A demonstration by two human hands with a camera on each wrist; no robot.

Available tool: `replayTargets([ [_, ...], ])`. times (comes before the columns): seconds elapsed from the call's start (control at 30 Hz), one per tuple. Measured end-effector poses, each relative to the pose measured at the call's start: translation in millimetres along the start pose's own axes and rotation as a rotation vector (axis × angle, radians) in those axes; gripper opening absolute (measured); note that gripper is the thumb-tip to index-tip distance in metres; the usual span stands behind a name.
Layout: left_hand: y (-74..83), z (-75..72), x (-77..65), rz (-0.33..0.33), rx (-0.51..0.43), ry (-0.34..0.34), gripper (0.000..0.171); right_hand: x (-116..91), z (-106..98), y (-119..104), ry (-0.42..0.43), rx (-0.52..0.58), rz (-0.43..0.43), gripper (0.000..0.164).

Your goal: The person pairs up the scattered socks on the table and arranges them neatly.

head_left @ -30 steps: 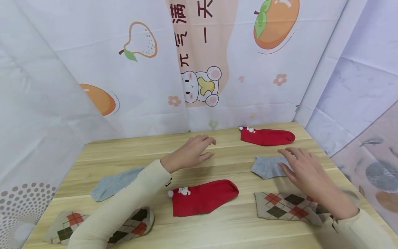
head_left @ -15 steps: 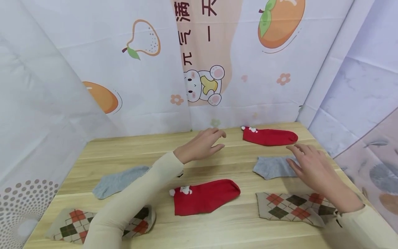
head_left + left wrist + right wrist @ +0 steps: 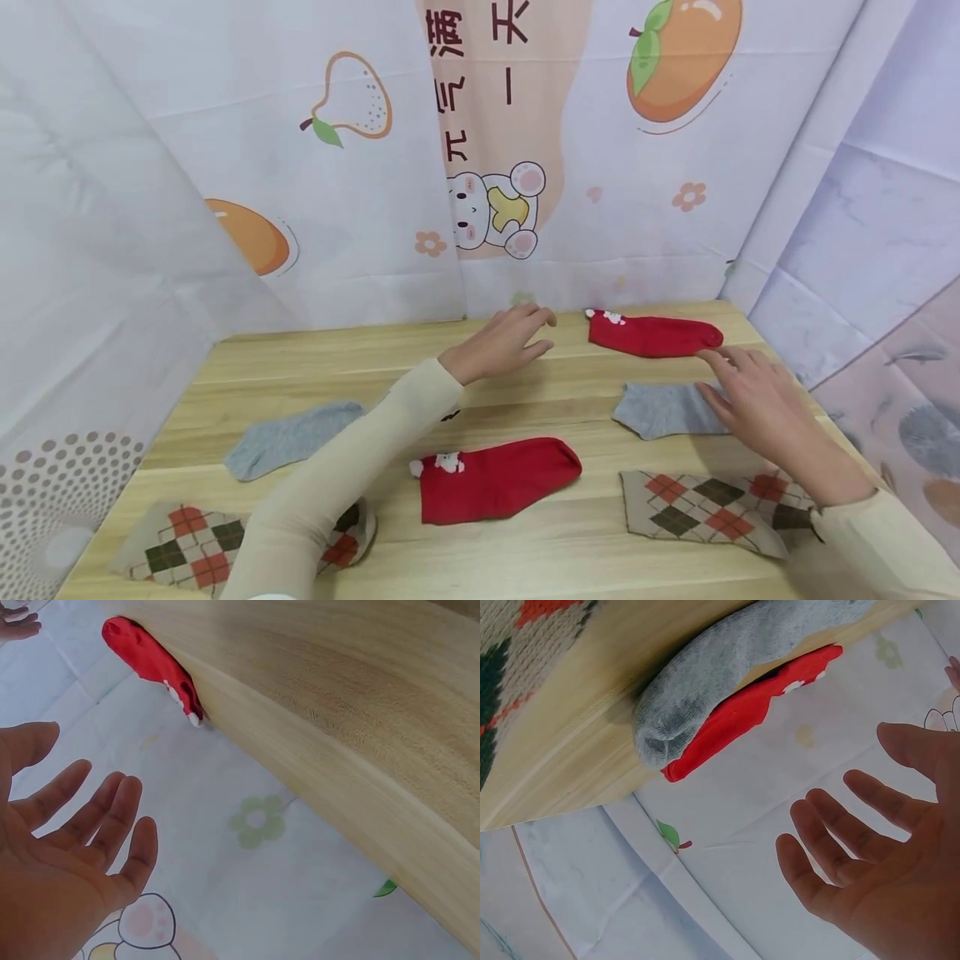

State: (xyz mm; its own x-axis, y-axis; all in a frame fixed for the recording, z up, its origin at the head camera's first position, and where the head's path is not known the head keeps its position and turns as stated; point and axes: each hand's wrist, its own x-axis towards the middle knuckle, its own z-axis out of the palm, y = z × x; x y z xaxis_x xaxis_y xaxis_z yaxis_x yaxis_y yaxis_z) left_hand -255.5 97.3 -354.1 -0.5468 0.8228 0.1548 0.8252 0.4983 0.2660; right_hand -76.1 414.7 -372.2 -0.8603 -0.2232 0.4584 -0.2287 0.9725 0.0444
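My left hand (image 3: 501, 342) hovers over the back middle of the table, its fingers loosely bent with nothing in them. To its right lies a red sock (image 3: 652, 335) with a white figure at the cuff. My right hand (image 3: 757, 400) hangs above the toe end of a grey sock (image 3: 667, 410), covering part of it, and holds nothing. Nearer on that side is an argyle sock (image 3: 705, 510), partly behind the right arm. Another red sock (image 3: 498, 481) lies at the middle front. The right wrist view shows the grey sock (image 3: 697, 682) in front of the red sock (image 3: 742, 720).
At the left, a second grey sock (image 3: 288, 437) and a second argyle sock (image 3: 187, 546) lie partly under the left arm. The wooden table (image 3: 420, 575) meets a printed curtain (image 3: 360, 200) at the back, with more cloth hanging at both sides.
My left hand has moved right and slightly back across the table. My right hand has shifted slightly right. The socks have stayed in place, and the head view has shifted a little.
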Motion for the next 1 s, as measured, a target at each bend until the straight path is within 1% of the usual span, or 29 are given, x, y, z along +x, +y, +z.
replayTargets([
  [0.13,-1.0,0.4,8.3,-0.01,0.008,0.0,0.035,4.2,0.8,-2.2,-0.001,0.008,-0.012,0.051],
  [0.27,-0.9,1.7,15.9,-0.009,0.0,0.003,0.034,7.7,1.3,-2.7,-0.006,0.017,-0.003,0.05],
  [0.5,-2.4,9.7,32.3,-0.002,0.008,-0.001,0.032,10.0,4.3,3.5,-0.021,0.032,0.015,0.05],
  [0.67,-9.0,19.1,44.9,-0.025,0.008,-0.007,0.032,12.9,10.9,10.2,-0.012,0.042,0.004,0.051],
  [0.77,-10.9,25.1,52.7,-0.024,0.017,-0.014,0.032,14.2,13.8,15.2,-0.016,0.045,0.01,0.05],
  [1.0,-5.5,39.3,72.0,0.006,0.09,0.007,0.034,16.5,19.3,24.4,-0.062,0.054,0.041,0.047],
])
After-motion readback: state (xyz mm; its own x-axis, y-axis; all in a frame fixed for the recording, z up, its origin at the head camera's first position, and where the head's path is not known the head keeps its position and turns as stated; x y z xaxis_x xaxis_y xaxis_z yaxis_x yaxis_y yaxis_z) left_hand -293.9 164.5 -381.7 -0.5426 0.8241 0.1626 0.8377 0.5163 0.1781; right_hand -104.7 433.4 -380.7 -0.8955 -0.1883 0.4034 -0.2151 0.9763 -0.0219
